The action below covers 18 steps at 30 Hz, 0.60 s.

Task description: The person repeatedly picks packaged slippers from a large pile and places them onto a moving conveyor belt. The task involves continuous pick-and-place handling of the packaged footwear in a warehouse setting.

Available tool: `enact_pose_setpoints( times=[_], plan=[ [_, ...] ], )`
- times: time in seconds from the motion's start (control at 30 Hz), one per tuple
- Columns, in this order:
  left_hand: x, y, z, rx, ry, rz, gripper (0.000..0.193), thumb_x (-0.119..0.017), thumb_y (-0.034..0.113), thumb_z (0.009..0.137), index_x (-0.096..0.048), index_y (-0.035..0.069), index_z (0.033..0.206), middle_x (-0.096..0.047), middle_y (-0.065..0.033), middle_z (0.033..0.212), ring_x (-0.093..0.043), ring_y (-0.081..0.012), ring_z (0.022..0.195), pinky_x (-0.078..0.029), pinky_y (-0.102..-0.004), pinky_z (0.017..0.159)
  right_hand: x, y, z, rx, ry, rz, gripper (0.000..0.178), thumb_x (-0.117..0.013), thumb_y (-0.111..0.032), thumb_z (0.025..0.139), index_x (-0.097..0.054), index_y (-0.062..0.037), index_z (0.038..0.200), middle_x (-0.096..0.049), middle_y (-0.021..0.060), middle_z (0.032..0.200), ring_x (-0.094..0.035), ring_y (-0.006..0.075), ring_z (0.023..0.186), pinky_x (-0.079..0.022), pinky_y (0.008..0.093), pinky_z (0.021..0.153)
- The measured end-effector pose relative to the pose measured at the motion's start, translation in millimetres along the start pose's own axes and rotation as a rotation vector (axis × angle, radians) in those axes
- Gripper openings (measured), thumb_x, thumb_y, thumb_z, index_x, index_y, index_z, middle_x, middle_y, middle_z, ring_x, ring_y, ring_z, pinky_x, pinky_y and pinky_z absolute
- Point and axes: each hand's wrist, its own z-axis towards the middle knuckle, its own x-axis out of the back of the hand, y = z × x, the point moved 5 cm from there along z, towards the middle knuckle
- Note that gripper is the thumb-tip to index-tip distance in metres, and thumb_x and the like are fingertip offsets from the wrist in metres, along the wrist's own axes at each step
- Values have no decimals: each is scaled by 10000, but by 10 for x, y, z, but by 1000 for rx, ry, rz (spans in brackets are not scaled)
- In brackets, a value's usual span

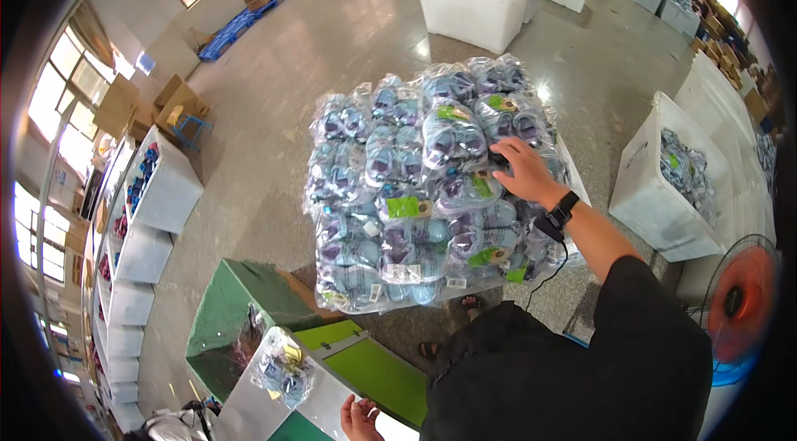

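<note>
Before me stands a wide stack of shoes [397,160], light blue and purple, packed in clear plastic bags. My right hand [531,177], with a black band on its wrist, reaches over the stack's right side. Its thumb and fingers are apart, close against a bagged pair of shoes [455,138] with a green label; whether they touch it I cannot tell. At the lower edge my left hand [359,419] hovers by the table's edge, fingers loosely bent and apart, nothing in them. Near it, another bagged pair of shoes [284,368] lies on the grey table [241,414].
A green bin [241,296] stands left of the table, beside a bright green panel [374,366]. White tubs [469,5] are at the back, with another tub of bagged goods [660,180] at right. An orange fan [735,300] stands close on my right. Filled tubs [158,192] line the left.
</note>
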Motion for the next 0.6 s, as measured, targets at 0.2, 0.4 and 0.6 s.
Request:
enact_pose_setpoints(
  times=[0.2,0.4,0.6],
  plan=[
    [572,9,57,18,69,61,428,-640,205,1054,-554,-7,1415,-709,-123,1096,-713,-227,994,-589,-323,821,5,-1041,-304,155,-64,172,481,-783,-158,863,-657,-44,1312,-657,171,1264,-635,385,1197,-515,449,1039],
    [1189,7,59,30,97,81,451,-653,231,1056,-570,-9,1429,-715,-136,1164,-709,-211,1035,-585,-334,872,-490,-1963,-715,231,-235,356,398,-747,-55,844,-674,-4,1232,-676,194,1206,-654,394,1133,-520,434,1002],
    [2154,-238,21,15,230,157,502,-713,290,1018,-598,5,1414,-733,-94,1109,-695,-157,990,-561,-321,836,-1100,-2662,-1035,397,-417,416,419,-734,-12,806,-661,4,1219,-652,164,1118,-651,320,962,-529,382,843]
  ],
)
